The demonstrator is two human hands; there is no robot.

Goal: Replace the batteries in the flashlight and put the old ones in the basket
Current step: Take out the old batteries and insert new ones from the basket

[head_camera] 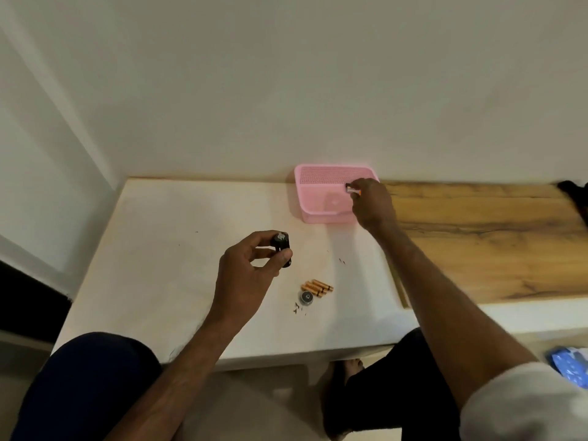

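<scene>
Disposing of the old cells is the step in hand, as I judge it. My right hand [372, 202] reaches over the near right corner of the pink basket [321, 214], its grip pinched closed on what looks like at least 1 old battery [353, 189]; blur prevents an exact count. The battery sits above the basket's open interior, not yet released. I see nothing resting on the basket floor.

My left hand [251, 265] is well in front of the basket and to its left, raised over the white surface [159, 249]. Its grip is closed around the black flashlight body [281, 248], open end turned upward.

Directly in front of the basket, well apart from it, a cluster of about 4 orange batteries [318, 287] lies on the surface. These are probably the new set. The flashlight cap [306, 297] lies touching that cluster on the side farther from the basket.

Next move, in my estimate:
1. Open the right grip so the battery drops inside the basket walls.
2. Bring the right hand back from the basket to the orange cluster.
3. Take 1 cell at a time and check polarity before insertion.
</scene>
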